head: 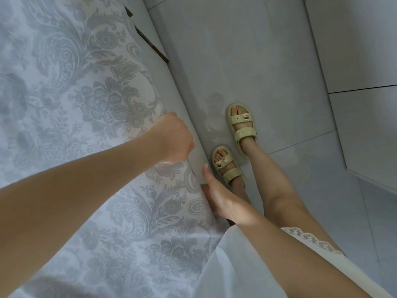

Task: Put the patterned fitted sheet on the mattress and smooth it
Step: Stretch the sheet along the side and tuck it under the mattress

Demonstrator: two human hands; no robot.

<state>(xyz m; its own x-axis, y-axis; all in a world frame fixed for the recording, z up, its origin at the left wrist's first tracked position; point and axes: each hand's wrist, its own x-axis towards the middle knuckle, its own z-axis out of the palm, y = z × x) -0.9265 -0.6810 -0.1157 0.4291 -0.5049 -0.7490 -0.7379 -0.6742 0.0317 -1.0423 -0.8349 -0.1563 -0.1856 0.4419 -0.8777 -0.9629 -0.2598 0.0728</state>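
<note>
Across the bed, the patterned fitted sheet covers the mattress top to its near edge. At that edge, the left hand clenches the fabric. Just below, the right hand has its thumb straight and its fingers hidden behind the sheet's side, so I cannot tell its grip.

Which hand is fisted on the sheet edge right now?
The left hand, knuckles up, curled on the patterned sheet at the mattress side. The right hand lies nearer the body, thumb straight, its fingers hidden behind the sheet's edge.
</note>
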